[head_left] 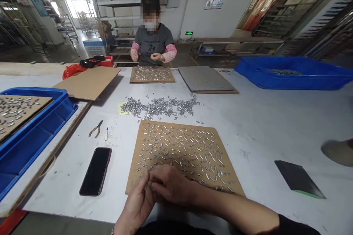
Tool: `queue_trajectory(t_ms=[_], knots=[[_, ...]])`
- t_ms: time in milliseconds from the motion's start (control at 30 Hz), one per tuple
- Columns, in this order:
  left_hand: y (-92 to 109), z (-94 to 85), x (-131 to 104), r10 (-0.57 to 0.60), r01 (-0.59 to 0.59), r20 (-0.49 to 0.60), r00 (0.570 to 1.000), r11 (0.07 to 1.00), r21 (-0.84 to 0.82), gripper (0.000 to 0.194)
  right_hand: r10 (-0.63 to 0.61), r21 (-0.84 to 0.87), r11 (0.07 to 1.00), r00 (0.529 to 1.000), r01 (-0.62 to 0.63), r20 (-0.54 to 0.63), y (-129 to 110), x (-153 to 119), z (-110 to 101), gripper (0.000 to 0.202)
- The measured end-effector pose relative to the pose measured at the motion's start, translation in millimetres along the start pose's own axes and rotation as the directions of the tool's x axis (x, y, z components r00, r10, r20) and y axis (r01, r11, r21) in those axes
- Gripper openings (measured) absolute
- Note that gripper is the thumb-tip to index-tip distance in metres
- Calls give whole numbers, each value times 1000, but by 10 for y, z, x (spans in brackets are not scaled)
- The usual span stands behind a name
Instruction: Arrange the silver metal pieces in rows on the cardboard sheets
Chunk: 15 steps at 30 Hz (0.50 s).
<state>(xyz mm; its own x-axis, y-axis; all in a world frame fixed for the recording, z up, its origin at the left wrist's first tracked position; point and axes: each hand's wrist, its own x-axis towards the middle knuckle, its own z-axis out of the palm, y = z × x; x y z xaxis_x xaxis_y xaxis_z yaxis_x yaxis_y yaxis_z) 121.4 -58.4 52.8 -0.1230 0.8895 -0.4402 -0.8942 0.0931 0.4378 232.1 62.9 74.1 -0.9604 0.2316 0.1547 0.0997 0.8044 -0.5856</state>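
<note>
My left hand [140,199] and my right hand [172,183] meet over the near edge of a brown cardboard sheet [135,181]. Both are closed, the fingers curled together at the tips. Whatever lies between them is hidden. Small shiny metal pieces [179,150], pointed at the ends, lie spread in loose rows across the sheet. Beyond its far edge is a long heap of the same kind of pieces [160,107], with a bit of yellow paper [121,108] under its left end.
Left of the sheet lie a phone [95,172], pliers [96,129] and a small pale-handled tool [106,134]. Blue trays [59,117] [292,80] flank the table. A dark block [299,179] sits right. Opposite, a masked person [154,40] works at another filled board [151,75].
</note>
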Motion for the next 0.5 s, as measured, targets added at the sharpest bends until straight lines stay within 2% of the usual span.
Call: queue_trajectory(t_ms=[133, 200, 267, 333, 400, 500], knots=[[2, -32, -77, 43, -33, -69, 997, 990, 136, 21, 150, 169, 977, 983, -130, -109, -2, -60, -79, 9], [32, -64, -112, 53, -39, -96, 994, 989, 143, 22, 198, 208, 964, 971, -168, -134, 47, -79, -157, 11], [104, -99, -144, 88, -71, -168, 982, 992, 109, 22, 237, 195, 960, 956, -203, -174, 145, -77, -270, 13], [224, -139, -175, 159, -144, -272, 949, 987, 77, 16, 290, 150, 954, 930, -261, -224, 265, -50, -391, 15], [372, -190, -208, 240, -230, -375, 895, 971, 73, 10, 353, 112, 935, 903, -336, -243, 365, -1, -471, 15], [574, -275, -273, 324, -332, -506, 799, 940, 78, 14, 402, 90, 915, 899, -393, -173, 422, 100, -448, 16]])
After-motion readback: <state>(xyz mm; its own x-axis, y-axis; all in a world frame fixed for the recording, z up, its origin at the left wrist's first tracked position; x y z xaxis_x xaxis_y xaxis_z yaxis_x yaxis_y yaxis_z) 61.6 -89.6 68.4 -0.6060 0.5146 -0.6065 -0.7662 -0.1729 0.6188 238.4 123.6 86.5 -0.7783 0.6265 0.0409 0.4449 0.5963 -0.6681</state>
